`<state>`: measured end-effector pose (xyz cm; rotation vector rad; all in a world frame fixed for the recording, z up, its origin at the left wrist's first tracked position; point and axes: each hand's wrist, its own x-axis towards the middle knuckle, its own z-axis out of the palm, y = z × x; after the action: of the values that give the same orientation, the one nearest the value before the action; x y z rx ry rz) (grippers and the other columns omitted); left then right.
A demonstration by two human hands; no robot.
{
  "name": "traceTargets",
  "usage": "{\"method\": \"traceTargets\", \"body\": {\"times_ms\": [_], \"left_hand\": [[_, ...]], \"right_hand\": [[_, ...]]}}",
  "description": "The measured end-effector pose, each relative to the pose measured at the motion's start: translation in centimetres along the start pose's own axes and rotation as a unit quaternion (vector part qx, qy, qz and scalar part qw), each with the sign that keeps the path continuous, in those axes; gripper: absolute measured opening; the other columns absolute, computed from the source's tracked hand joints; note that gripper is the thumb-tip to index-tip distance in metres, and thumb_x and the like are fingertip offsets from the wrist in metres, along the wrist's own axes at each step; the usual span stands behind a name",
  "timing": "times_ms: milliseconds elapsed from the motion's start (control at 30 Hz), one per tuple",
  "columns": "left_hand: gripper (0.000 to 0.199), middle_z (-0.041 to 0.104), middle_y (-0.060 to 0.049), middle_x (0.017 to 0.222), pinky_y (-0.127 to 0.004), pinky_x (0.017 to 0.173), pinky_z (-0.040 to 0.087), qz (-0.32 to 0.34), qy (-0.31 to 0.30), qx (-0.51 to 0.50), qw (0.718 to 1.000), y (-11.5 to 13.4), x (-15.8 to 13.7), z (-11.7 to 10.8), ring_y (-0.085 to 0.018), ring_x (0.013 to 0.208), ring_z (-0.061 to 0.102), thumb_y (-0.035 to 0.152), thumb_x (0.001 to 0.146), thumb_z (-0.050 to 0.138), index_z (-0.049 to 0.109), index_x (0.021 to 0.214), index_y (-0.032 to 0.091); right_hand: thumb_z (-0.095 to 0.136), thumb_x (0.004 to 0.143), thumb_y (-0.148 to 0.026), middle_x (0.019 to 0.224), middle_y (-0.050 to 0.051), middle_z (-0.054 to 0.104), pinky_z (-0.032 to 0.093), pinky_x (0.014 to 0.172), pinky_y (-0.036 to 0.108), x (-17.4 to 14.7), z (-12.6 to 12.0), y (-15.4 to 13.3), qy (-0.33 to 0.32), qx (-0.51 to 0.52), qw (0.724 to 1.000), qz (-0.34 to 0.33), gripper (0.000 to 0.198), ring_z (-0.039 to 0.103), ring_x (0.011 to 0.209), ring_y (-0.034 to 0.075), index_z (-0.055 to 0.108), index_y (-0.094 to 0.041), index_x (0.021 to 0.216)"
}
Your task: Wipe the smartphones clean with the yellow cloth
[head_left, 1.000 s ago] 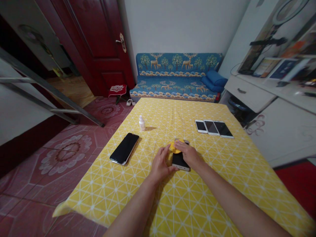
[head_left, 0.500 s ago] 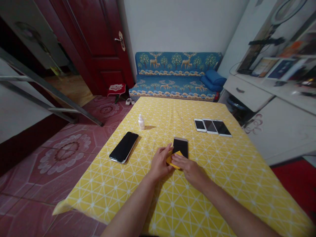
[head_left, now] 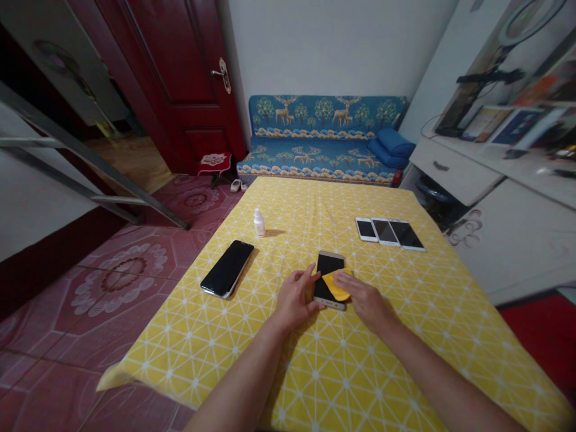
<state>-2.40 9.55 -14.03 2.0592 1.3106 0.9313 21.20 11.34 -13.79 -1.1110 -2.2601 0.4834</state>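
A gold-framed smartphone [head_left: 327, 263] with a dark screen lies face up on the yellow patterned tablecloth [head_left: 351, 384]. Along its left edge my left hand [head_left: 294, 297] grips it, thumb at the lower corner and fingers at the side. My right hand [head_left: 366, 300] presses a folded yellow cloth [head_left: 336, 287] flat on the phone's screen, fingers on top of the cloth. The cloth covers the middle right of the screen. To the left lies a larger black phone [head_left: 227, 269], and behind it stands a small white bottle [head_left: 259, 223].
Three white-framed phones [head_left: 389, 233] lie side by side at the table's right. Beyond the table is a blue patterned sofa [head_left: 310, 150]. A white cabinet [head_left: 517, 222] stands on the right, a metal ladder-like frame [head_left: 117, 180] on the left.
My right hand has slid the yellow cloth to the right across the phone's screen, uncovering its lower left part. My left hand stays at the phone's left edge.
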Motion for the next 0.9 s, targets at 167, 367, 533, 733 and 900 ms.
{"method": "traceTargets", "body": {"times_ms": [167,367,533,733,900], "left_hand": [[0.099,0.062,-0.007,0.129,-0.045,0.102,0.04,-0.002,-0.001,-0.001,1.0,-0.2,0.0,0.1,-0.027,0.119,0.051,0.043,0.067,0.081,0.029,0.15,0.03],[0.101,0.063,-0.005,0.129,-0.046,0.104,0.038,-0.002,-0.008,-0.002,1.0,-0.6,0.2,0.2,-0.028,0.121,0.05,0.045,0.066,0.081,0.027,0.151,0.03],[0.104,0.065,-0.004,0.127,-0.047,0.102,0.039,-0.002,-0.002,0.002,1.0,-0.4,0.2,0.2,-0.029,0.12,0.049,0.046,0.066,0.081,0.025,0.151,0.029],[0.106,0.065,-0.003,0.128,-0.049,0.101,0.039,-0.002,0.004,0.004,1.0,-0.2,0.1,0.2,-0.028,0.118,0.048,0.043,0.065,0.082,0.022,0.152,0.031],[0.109,0.065,-0.002,0.127,-0.048,0.101,0.039,-0.005,0.012,0.006,1.0,-0.1,0.1,0.3,-0.028,0.117,0.049,0.039,0.063,0.084,0.021,0.152,0.031]], "right_hand": [[0.039,0.08,-0.001,0.13,0.006,0.062,0.041,0.111,0.047,4.0,-0.1,2.2,0.025,-0.03,0.998,0.042,0.053,0.055,0.126,0.022,0.068,-0.022,0.12],[0.041,0.078,0.002,0.131,0.002,0.062,0.04,0.111,0.045,8.1,1.8,1.6,0.006,-0.04,0.997,0.061,0.056,0.054,0.127,0.021,0.068,-0.026,0.119],[0.042,0.074,0.003,0.131,0.0,0.062,0.039,0.112,0.039,9.1,2.6,1.0,-0.019,-0.034,0.999,0.035,0.057,0.053,0.128,0.018,0.07,-0.025,0.115],[0.038,0.072,0.004,0.131,0.005,0.061,0.041,0.11,0.045,7.5,0.4,2.6,0.004,-0.055,0.996,0.069,0.062,0.056,0.125,0.022,0.067,-0.021,0.121],[0.038,0.072,0.003,0.137,0.006,0.056,0.039,0.112,0.046,4.4,-0.5,2.8,0.006,-0.057,0.996,0.069,0.063,0.051,0.13,0.022,0.064,-0.019,0.125]]}}
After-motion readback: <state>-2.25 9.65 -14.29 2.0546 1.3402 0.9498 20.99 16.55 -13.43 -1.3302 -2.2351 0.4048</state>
